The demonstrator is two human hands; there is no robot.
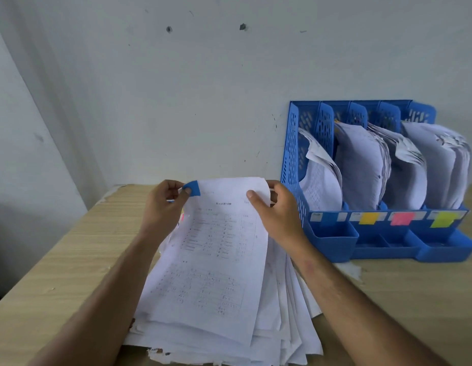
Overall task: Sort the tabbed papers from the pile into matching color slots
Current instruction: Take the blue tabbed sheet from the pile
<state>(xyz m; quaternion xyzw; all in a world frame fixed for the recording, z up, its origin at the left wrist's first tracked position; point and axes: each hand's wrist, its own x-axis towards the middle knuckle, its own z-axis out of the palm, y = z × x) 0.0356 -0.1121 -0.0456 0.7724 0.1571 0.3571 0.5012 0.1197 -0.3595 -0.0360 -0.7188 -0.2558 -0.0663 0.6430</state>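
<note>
The print on the top sheet is too small and faint to read. That sheet covers most of the pile beneath it, so only fanned edges show, and a sliver of pink near the left hand cannot be made out. The right hand hides the sheet's right corner, its fingers behind the paper. The labels on the rack are illegible. Both forearms and the table's near edge run off the bottom. The papers at the rack's right end are smeared.
</note>
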